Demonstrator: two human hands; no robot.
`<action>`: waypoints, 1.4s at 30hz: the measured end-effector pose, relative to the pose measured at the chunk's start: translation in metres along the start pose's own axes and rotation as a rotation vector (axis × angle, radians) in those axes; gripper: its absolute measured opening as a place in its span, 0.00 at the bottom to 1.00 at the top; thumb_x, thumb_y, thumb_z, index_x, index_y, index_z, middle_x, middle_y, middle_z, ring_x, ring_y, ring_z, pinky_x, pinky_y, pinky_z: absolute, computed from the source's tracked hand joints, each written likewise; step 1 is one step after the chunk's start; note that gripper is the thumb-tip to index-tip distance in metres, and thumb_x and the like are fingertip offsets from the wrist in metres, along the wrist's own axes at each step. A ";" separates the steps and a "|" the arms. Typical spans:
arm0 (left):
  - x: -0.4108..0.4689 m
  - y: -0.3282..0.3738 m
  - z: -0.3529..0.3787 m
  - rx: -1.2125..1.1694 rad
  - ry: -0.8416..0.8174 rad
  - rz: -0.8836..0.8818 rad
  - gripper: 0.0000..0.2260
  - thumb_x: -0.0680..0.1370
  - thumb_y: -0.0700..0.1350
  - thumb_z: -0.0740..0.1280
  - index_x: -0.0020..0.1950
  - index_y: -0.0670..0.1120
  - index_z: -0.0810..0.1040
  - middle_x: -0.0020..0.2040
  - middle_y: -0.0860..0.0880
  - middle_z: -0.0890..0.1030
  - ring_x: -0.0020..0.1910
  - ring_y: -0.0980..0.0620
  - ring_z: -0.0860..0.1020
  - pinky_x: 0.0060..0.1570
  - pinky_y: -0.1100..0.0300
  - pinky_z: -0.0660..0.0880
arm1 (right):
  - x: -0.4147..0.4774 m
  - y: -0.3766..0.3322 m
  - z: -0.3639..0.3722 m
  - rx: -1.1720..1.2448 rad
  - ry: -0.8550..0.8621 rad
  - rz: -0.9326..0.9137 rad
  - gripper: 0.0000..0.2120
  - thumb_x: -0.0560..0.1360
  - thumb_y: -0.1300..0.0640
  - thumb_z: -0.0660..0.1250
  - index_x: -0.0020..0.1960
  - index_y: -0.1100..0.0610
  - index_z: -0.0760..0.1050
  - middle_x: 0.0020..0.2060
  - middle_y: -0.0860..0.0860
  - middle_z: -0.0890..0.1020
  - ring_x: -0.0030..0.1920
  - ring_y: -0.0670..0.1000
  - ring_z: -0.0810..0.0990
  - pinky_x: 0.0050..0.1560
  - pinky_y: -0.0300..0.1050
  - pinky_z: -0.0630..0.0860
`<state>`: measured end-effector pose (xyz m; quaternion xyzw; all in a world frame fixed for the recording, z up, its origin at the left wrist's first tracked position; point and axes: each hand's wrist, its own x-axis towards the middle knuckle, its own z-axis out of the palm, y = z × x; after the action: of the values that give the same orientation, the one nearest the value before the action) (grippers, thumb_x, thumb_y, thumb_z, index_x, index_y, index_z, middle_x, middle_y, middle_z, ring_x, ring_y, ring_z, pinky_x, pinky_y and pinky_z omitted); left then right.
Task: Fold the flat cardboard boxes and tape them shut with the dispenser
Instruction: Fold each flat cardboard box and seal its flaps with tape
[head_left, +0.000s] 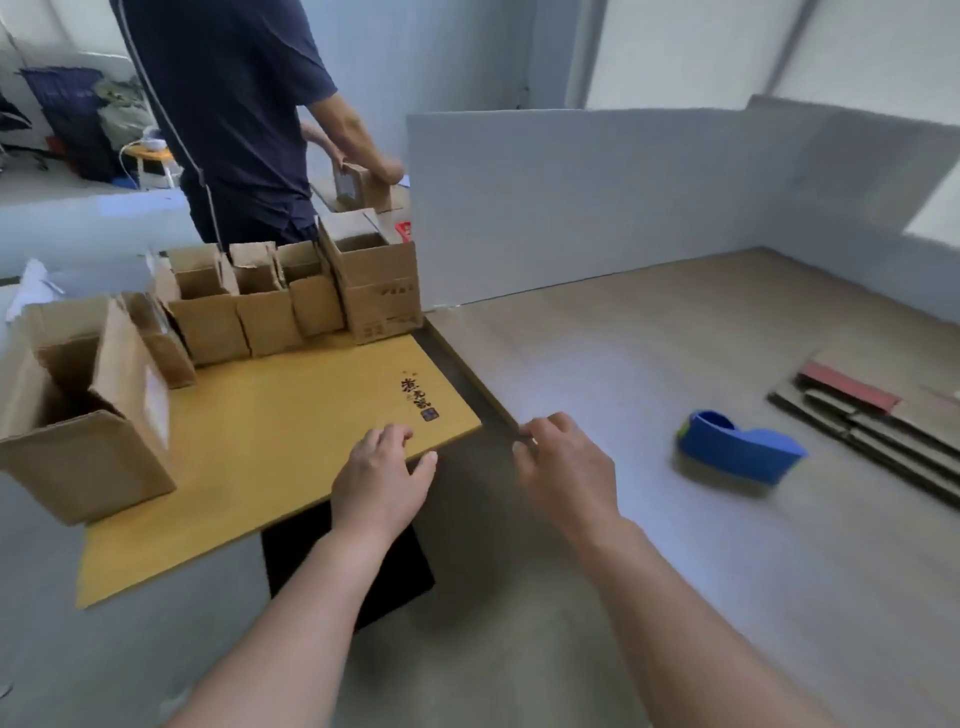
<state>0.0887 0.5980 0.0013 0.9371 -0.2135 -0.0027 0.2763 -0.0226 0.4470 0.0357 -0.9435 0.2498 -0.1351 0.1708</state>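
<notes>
Over on the right, a stack of flat brown cardboard boxes (883, 415) lies on the pale wooden bench (675, 364), with the blue tape dispenser (737, 452) near it, apart from both our hands. Our right hand (563, 467) hovers at the bench's near corner, fingers curled; we cannot tell whether it grips anything. Our left hand (382, 478) rests with fingers loosely spread on the corner of a yellow printed board (260, 441). Folded open-topped brown boxes (249, 312) stand along the board's far edge. Beyond them, a person in a dark blue shirt (234, 104) holds a small box (363, 187).
</notes>
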 end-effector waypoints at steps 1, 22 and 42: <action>-0.002 0.018 0.013 0.001 -0.028 0.037 0.19 0.79 0.56 0.61 0.67 0.49 0.70 0.61 0.50 0.74 0.60 0.50 0.72 0.53 0.57 0.73 | -0.007 0.021 -0.007 -0.006 0.008 0.046 0.15 0.81 0.51 0.56 0.63 0.52 0.74 0.60 0.48 0.75 0.53 0.51 0.77 0.49 0.43 0.69; 0.026 0.316 0.189 -0.123 -0.403 0.643 0.20 0.79 0.53 0.63 0.69 0.49 0.70 0.62 0.50 0.74 0.61 0.50 0.72 0.54 0.56 0.70 | -0.053 0.283 -0.097 -0.141 0.294 0.751 0.11 0.79 0.52 0.58 0.57 0.51 0.77 0.56 0.47 0.76 0.52 0.50 0.78 0.44 0.42 0.70; 0.160 0.524 0.334 -0.075 -0.615 0.905 0.25 0.80 0.55 0.61 0.74 0.48 0.62 0.70 0.50 0.68 0.68 0.50 0.67 0.61 0.55 0.69 | 0.078 0.467 -0.143 -0.146 0.288 1.012 0.13 0.80 0.52 0.56 0.60 0.51 0.74 0.58 0.48 0.75 0.53 0.50 0.76 0.44 0.42 0.71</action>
<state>-0.0161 -0.0347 0.0077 0.6971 -0.6660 -0.1647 0.2081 -0.2044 -0.0114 -0.0035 -0.6865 0.7034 -0.1462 0.1124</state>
